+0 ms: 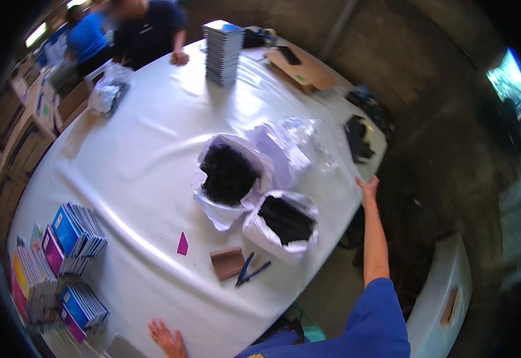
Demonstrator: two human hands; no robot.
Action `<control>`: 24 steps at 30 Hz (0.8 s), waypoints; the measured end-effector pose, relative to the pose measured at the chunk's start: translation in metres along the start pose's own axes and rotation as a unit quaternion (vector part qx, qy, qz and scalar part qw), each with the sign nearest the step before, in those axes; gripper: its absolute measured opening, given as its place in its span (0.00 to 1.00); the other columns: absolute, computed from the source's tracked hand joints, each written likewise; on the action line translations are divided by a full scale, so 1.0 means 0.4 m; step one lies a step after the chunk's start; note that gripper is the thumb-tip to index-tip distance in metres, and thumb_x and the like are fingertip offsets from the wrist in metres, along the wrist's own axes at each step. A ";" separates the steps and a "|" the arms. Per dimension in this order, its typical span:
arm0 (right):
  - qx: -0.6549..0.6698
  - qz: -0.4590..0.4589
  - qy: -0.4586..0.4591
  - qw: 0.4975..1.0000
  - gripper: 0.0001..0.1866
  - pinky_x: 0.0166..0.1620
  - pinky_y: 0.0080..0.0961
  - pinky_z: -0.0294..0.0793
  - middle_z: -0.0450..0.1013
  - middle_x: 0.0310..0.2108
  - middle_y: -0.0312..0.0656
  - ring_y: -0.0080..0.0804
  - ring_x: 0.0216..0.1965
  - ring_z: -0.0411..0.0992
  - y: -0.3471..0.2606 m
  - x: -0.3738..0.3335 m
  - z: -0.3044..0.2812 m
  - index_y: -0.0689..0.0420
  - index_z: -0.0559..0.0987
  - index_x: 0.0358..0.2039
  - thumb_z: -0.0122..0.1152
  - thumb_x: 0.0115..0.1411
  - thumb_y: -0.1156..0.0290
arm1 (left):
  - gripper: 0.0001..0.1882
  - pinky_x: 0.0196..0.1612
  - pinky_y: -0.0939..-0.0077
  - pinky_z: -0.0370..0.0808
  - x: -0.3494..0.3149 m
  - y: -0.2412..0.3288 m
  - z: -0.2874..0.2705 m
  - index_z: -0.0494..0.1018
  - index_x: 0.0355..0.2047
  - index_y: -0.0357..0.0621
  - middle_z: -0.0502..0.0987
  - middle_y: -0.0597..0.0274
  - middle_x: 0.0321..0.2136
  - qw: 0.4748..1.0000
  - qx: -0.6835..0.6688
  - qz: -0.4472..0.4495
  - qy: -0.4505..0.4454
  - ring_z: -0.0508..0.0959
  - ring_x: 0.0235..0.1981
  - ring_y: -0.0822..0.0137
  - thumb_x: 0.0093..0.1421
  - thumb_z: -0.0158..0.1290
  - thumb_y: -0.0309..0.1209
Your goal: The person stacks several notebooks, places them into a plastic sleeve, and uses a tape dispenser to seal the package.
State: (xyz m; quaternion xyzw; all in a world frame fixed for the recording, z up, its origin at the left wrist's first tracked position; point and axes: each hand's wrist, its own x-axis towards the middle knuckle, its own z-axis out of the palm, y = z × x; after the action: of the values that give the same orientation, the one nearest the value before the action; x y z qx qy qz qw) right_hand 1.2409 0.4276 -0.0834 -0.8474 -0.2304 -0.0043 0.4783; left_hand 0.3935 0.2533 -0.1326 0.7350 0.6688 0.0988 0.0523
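Note:
My left hand (166, 338) lies flat on the white-covered table (147, 179) at the near edge, fingers spread, holding nothing. My right arm reaches out to the right, and my right hand (368, 190) rests on the table's right edge with thumb and fingers apart. Between the hands, farther in, stand two open white paper bags: one (217, 216) and a smaller one (259, 235), both filled with a dark mass I cannot make out. Blue-handled pliers (247, 274) lie next to a brown block (227, 264). A magenta paper scrap (183, 244) is left of them.
Stacks of notebooks (72, 230) fill the near left side. A tall notebook stack (223, 53) stands at the far side, near a person (147, 36). Crumpled clear plastic (311, 140) lies behind the bags. A cardboard piece (302, 68) carries a phone (289, 55).

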 end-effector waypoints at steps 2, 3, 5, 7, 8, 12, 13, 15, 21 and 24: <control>-0.025 0.033 0.015 0.999 0.54 0.62 0.36 0.59 0.60 0.59 0.50 0.42 0.59 0.60 0.011 0.106 0.117 0.66 0.57 0.61 0.81 0.38 0.62 | 0.32 0.66 0.47 0.50 -0.046 0.043 -0.106 0.55 0.66 0.42 0.56 0.42 0.65 0.993 0.012 -0.109 -0.053 0.53 0.66 0.37 0.65 0.47 0.42; 0.007 0.021 0.034 0.999 0.55 0.62 0.36 0.59 0.60 0.58 0.51 0.42 0.59 0.60 0.022 0.168 0.137 0.66 0.57 0.61 0.82 0.37 0.61 | 0.32 0.66 0.47 0.50 -0.066 0.064 -0.133 0.55 0.66 0.42 0.56 0.42 0.65 0.989 0.016 -0.138 -0.048 0.53 0.66 0.37 0.65 0.47 0.42; -0.012 0.003 0.043 0.999 0.55 0.62 0.36 0.59 0.60 0.58 0.52 0.42 0.59 0.60 0.020 0.316 0.138 0.67 0.57 0.61 0.82 0.38 0.59 | 0.33 0.67 0.48 0.49 -0.129 0.095 -0.152 0.55 0.65 0.38 0.55 0.42 0.65 0.974 0.003 -0.202 -0.099 0.51 0.66 0.39 0.65 0.47 0.41; 0.039 0.021 0.024 0.999 0.54 0.61 0.35 0.61 0.59 0.58 0.51 0.41 0.58 0.61 0.029 0.289 0.239 0.66 0.58 0.61 0.81 0.39 0.60 | 0.33 0.68 0.49 0.46 -0.255 0.154 -0.196 0.54 0.66 0.39 0.54 0.44 0.66 0.951 -0.076 -0.292 -0.070 0.49 0.67 0.40 0.66 0.47 0.42; 0.070 0.024 0.017 0.997 0.54 0.62 0.36 0.61 0.59 0.59 0.50 0.42 0.58 0.60 0.035 0.316 0.231 0.64 0.58 0.61 0.81 0.40 0.59 | 0.33 0.69 0.49 0.43 -0.308 0.179 -0.185 0.54 0.66 0.40 0.52 0.45 0.67 0.920 -0.186 -0.344 -0.036 0.46 0.68 0.41 0.66 0.47 0.43; -0.004 -0.022 0.055 0.998 0.52 0.59 0.37 0.63 0.61 0.58 0.51 0.45 0.57 0.63 0.040 0.310 0.231 0.63 0.60 0.59 0.81 0.39 0.57 | 0.33 0.66 0.52 0.48 -0.370 0.314 -0.223 0.55 0.65 0.41 0.56 0.47 0.64 0.787 -0.262 -0.531 -0.176 0.51 0.65 0.45 0.65 0.47 0.44; -0.022 -0.013 0.066 0.997 0.51 0.59 0.37 0.64 0.63 0.55 0.51 0.46 0.55 0.65 0.033 0.307 0.228 0.63 0.61 0.58 0.81 0.38 0.57 | 0.33 0.65 0.52 0.49 -0.373 0.337 -0.227 0.56 0.65 0.41 0.57 0.47 0.63 0.753 -0.290 -0.556 -0.202 0.52 0.65 0.47 0.65 0.47 0.44; -0.062 -0.016 0.057 0.996 0.49 0.57 0.37 0.66 0.67 0.52 0.53 0.46 0.53 0.67 0.007 0.290 0.227 0.65 0.64 0.55 0.81 0.37 0.56 | 0.33 0.64 0.53 0.51 -0.374 0.355 -0.242 0.56 0.65 0.41 0.59 0.48 0.62 0.690 -0.342 -0.589 -0.244 0.54 0.63 0.49 0.65 0.48 0.45; -0.075 0.022 0.045 0.996 0.38 0.47 0.42 0.73 0.75 0.40 0.53 0.49 0.42 0.74 -0.051 0.102 0.143 0.67 0.76 0.42 0.79 0.38 0.52 | 0.33 0.60 0.56 0.59 -0.417 0.313 -0.267 0.59 0.64 0.41 0.65 0.51 0.58 0.536 -0.486 -0.618 -0.307 0.62 0.59 0.56 0.65 0.48 0.47; 0.246 0.217 -0.062 0.943 0.34 0.43 0.47 0.75 0.75 0.40 0.48 0.47 0.40 0.74 -0.065 -0.006 0.021 0.62 0.78 0.41 0.79 0.38 0.54 | 0.33 0.58 0.58 0.62 -0.463 0.243 -0.270 0.60 0.64 0.41 0.68 0.53 0.56 0.465 -0.548 -0.612 -0.329 0.66 0.57 0.59 0.65 0.48 0.47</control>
State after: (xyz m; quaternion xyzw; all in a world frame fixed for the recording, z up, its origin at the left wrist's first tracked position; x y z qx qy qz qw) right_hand 1.2268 0.4449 -0.0673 -0.7314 -0.0641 0.2091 0.6460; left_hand 0.4491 0.0538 -0.0209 -0.0634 0.6896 0.1385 0.7080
